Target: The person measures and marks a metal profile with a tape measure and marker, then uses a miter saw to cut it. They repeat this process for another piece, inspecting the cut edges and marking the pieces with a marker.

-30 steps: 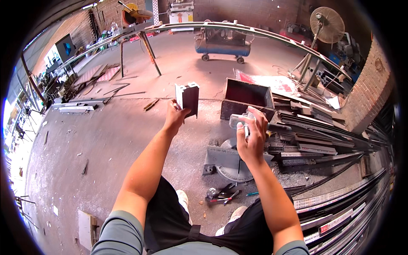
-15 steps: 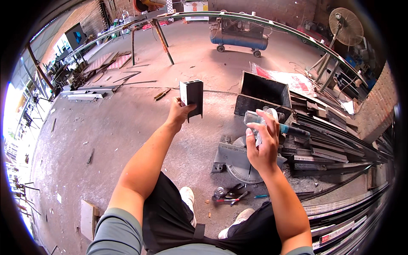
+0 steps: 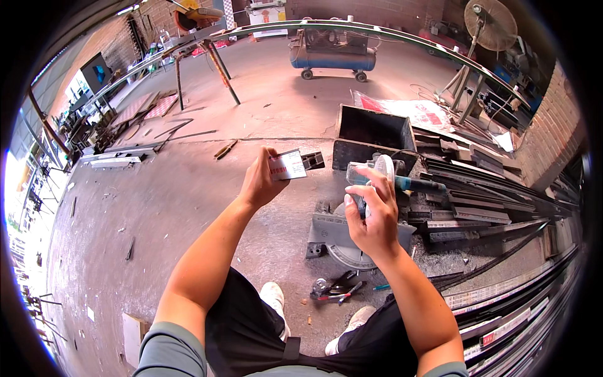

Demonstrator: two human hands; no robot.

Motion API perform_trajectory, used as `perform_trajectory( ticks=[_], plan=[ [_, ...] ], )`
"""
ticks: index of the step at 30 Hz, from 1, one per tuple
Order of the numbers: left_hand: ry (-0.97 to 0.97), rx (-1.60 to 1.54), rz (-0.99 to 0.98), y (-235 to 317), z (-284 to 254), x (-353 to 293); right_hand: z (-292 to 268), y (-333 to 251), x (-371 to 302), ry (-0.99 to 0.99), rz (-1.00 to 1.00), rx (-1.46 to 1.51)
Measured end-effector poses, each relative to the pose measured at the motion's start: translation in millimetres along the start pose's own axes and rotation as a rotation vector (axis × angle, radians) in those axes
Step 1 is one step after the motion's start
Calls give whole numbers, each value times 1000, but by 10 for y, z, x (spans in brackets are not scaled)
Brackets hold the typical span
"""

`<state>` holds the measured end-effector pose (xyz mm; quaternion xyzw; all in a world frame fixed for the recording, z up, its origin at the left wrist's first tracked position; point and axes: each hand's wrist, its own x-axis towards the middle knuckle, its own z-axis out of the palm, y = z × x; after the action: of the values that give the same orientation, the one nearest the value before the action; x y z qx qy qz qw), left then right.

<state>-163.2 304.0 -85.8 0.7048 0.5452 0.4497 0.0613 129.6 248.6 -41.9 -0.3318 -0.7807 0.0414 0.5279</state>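
Note:
My left hand (image 3: 257,182) grips a short cut length of metal profile (image 3: 289,165). A pale labelled film covers the face turned to me, and its dark hollow end points right. My right hand (image 3: 379,220) is raised over the mitre saw (image 3: 331,234), fingers apart and slightly curled, with nothing seen in them. Partly behind that hand are the saw's round guard and blue body (image 3: 418,185); whether the fingertips touch the guard I cannot tell. The saw stands on the floor in front of my feet.
Behind the saw is a black open box (image 3: 370,154). Long metal profiles (image 3: 483,201) lie stacked to the right. Pens and small tools (image 3: 339,289) lie between my shoes. A blue air compressor (image 3: 333,58) stands beyond a long rail on legs (image 3: 220,72); scrap strips (image 3: 116,158) lie left.
The profile has turned from upright to lying sideways, its hollow end now to the right, and has come slightly lower. My right hand keeps its pose. The whole view has shifted a little.

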Motion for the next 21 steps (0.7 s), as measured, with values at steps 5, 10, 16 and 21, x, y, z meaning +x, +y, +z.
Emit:
perform_trajectory(
  ticks=[5,10,16,21],
  plan=[
    [-89,-8,74,219,13,-19,-63,34,-53,-4,22,-13],
    [-153,-5,173,566,-4,-52,-96,44,-91,-41,91,38],
    [-226,64,232,821,51,-90,-110,98,-187,-178,301,180],
    [-235,27,188,897,-18,-119,-89,43,-177,-252,420,302]
  ],
)
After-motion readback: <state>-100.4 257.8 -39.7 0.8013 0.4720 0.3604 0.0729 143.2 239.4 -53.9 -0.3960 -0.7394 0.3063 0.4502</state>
